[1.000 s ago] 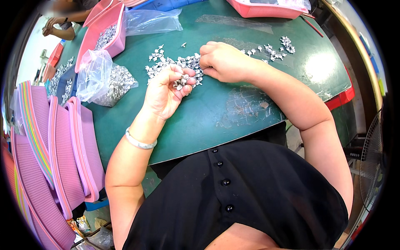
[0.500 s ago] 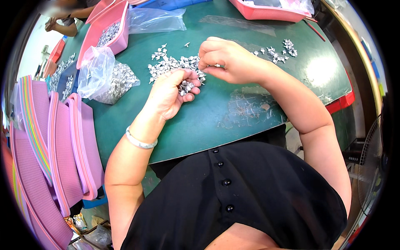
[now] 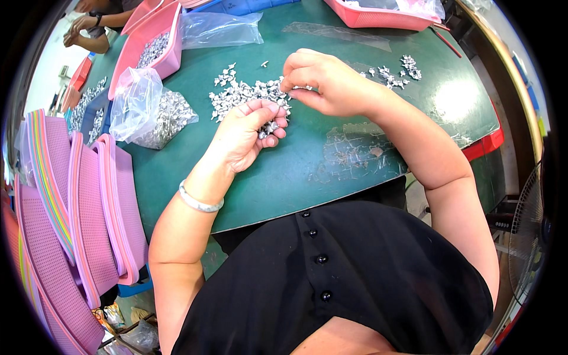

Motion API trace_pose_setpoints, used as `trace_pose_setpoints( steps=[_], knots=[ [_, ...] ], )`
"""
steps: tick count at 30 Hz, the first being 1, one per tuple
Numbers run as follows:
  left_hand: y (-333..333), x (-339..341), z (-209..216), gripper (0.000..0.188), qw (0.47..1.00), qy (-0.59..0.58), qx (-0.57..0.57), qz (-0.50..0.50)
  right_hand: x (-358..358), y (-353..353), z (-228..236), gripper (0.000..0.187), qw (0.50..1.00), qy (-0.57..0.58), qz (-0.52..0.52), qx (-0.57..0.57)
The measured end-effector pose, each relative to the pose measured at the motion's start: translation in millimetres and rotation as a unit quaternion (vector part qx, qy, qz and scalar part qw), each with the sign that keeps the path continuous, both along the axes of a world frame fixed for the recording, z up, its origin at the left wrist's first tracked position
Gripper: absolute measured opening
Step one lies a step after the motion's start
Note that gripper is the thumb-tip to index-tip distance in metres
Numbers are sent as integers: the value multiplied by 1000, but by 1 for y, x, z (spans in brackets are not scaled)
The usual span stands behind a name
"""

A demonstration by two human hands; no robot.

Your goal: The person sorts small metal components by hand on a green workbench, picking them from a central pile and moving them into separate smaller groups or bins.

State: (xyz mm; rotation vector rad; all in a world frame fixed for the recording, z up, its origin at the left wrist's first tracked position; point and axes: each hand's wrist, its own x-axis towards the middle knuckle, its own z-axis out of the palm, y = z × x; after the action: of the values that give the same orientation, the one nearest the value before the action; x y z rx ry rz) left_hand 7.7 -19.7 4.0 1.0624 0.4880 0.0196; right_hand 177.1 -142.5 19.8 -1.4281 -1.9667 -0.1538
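Note:
Several small silvery metal parts (image 3: 268,129) lie cupped in my left hand (image 3: 245,131), its fingers curled round them and the thumb on top. My right hand (image 3: 322,83) is up and to the right of it, thumb and fingertips pinched together; what they hold, if anything, is too small to make out. Just beyond both hands spreads a loose pile of the same metal parts (image 3: 239,96) on the green table (image 3: 266,183). Smaller groups of parts (image 3: 390,77) lie to the right, past my right hand.
A clear plastic bag full of parts (image 3: 168,118) stands left of the pile. Behind it is a pink basket (image 3: 171,56) with more parts. Another pink basket (image 3: 384,19) sits at the back right. Purple baskets (image 3: 94,201) are stacked at the left. A co-worker's hands (image 3: 77,29) show far left.
My left hand has shifted slightly to the right and down, its fingers still round the parts. My right hand has risen a little and stays pinched.

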Motion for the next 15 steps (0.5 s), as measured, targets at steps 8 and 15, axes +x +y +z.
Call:
trace_pose_setpoints(
  steps=[8, 15],
  knots=[
    [2, 0, -4, 9, 1000, -18, -3, -6, 8, 2, -7, 10, 996, -27, -63, -57],
    [1, 0, -1, 8, 1000, -3, 13, 0, 7, 6, -18, 9, 992, -49, -67, -91]
  ],
)
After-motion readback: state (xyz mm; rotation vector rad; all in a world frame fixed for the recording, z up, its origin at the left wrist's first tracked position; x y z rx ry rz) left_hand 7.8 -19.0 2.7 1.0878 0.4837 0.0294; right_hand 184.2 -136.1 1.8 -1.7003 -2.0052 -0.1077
